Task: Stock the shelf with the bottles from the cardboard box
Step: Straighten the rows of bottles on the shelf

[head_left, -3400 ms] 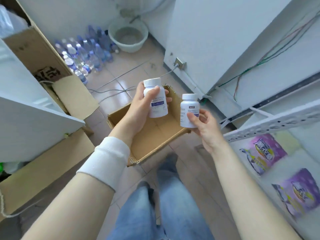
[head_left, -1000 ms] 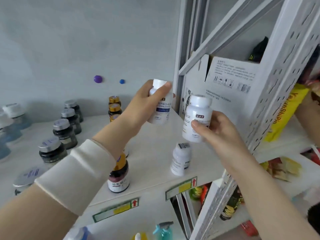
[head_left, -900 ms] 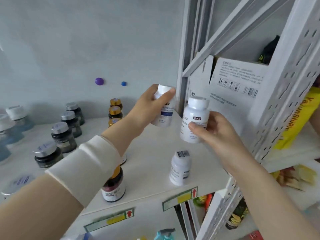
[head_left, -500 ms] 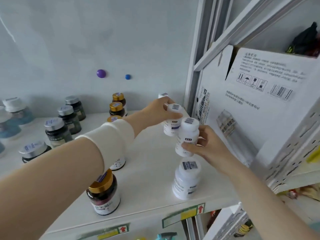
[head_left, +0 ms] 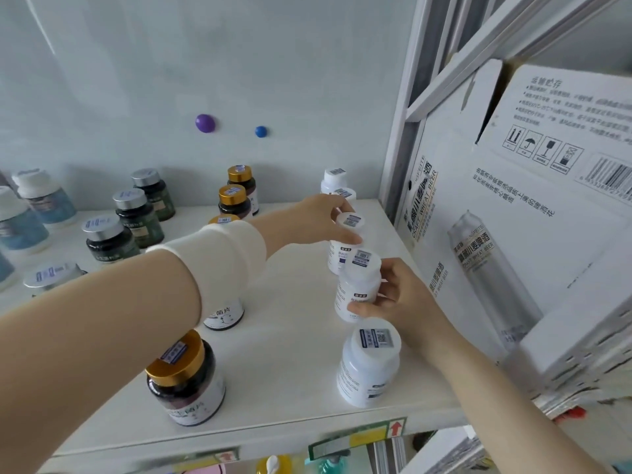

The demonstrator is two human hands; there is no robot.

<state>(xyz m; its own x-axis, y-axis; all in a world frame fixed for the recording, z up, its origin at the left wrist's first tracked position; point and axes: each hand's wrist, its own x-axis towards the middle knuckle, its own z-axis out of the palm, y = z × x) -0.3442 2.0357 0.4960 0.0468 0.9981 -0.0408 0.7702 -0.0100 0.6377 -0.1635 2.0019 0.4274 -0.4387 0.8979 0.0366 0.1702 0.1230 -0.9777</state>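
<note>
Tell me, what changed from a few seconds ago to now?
The left hand carried the farther bottle, and the right hand the nearer bottle, up from over the cardboard box and down to the shelf, into the white row. Neither has let go. The front white bottle and gold-capped jars stayed put.

Bottles on shelf in a front-to-back row (rt side); jars to their left; carton right of upright.
</note>
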